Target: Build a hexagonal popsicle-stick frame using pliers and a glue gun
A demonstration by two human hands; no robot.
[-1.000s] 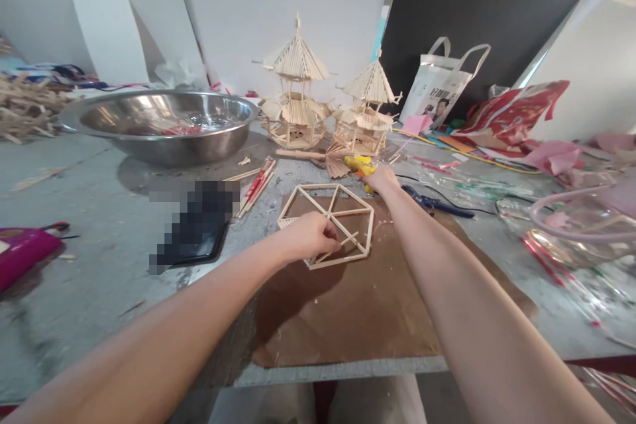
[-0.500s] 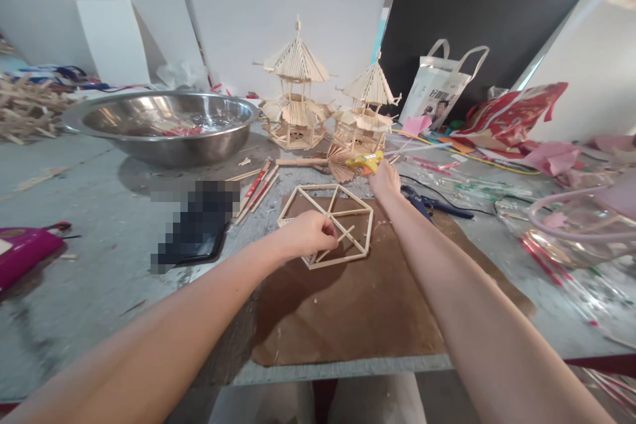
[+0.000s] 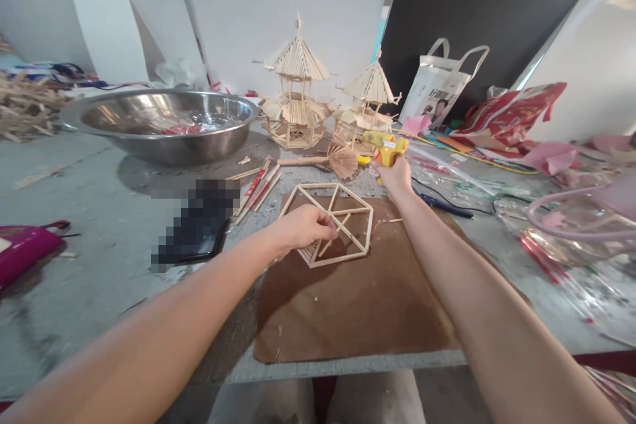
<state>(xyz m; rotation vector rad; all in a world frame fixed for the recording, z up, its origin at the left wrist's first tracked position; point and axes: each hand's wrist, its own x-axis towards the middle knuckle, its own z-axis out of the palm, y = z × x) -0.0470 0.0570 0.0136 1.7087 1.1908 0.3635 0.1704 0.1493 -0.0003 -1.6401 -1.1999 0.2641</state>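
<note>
My left hand (image 3: 315, 228) is closed in a pinch on a short wooden stick (image 3: 342, 226). The stick lies at a slant across the lower part of a hexagonal frame of thin wooden sticks (image 3: 368, 228), which rests on a brown board (image 3: 358, 318). Spokes cross inside that frame, and my fingers cover some of its left side. Beyond the board, my right hand (image 3: 397, 175) grips a yellow glue gun (image 3: 387, 144) above the table, its nozzle end toward the left. The trigger is mostly hidden by my fingers.
Two stick pagodas (image 3: 298, 106) stand at the back, with a fan-shaped wooden piece (image 3: 342, 160) before them. Left are a steel basin (image 3: 199, 142), a dark phone (image 3: 199, 228) and red-wrapped sticks (image 3: 258, 187). Blue-handled pliers (image 3: 442, 205) lie beside my right forearm.
My right hand has raised the glue gun and shifted it slightly right. The short stick in my left hand has turned steeper, while the hexagonal frame stays in place.
</note>
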